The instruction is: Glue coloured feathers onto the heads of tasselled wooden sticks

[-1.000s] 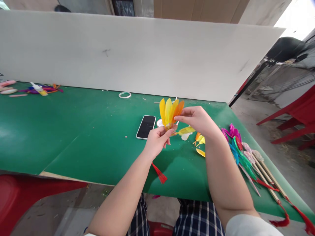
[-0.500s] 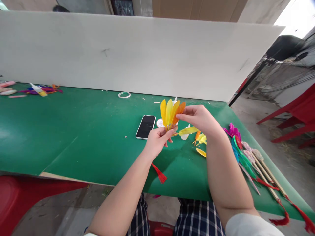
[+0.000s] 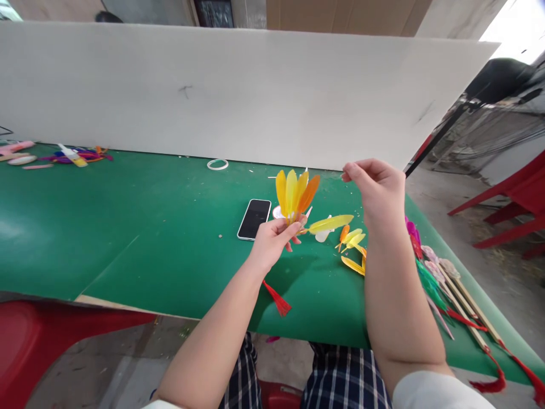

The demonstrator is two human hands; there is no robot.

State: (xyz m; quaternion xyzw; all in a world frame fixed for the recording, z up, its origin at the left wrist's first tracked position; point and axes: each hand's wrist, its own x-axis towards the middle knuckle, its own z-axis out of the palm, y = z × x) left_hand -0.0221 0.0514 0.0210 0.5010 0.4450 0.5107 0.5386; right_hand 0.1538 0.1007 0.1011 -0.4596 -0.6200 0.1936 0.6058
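My left hand (image 3: 275, 238) pinches the lower ends of a fan of yellow and orange feathers (image 3: 297, 190), which stands upright above the fingers. A lone yellow feather (image 3: 331, 224) sticks out to the right from that same grip. Below my left wrist hangs a red tassel (image 3: 279, 299); what it joins is hidden by the hand. My right hand (image 3: 377, 184) is raised to the right, apart from the feathers, with thumb and fingers pressed together. Anything between those fingertips is too small to make out. Loose yellow and orange feathers (image 3: 352, 237) lie on the table below it.
A phone (image 3: 254, 219) and a small white bottle (image 3: 324, 232) lie on the green table (image 3: 149, 227). Sticks with red tassels and colored feathers (image 3: 457, 292) rest at the right edge. A white tape ring (image 3: 217, 165) lies near the upright white board (image 3: 255, 96).
My right hand has let go of the orange feather and moved up and right, away from the fan. My left hand still grips the feathers in nearly the same place.
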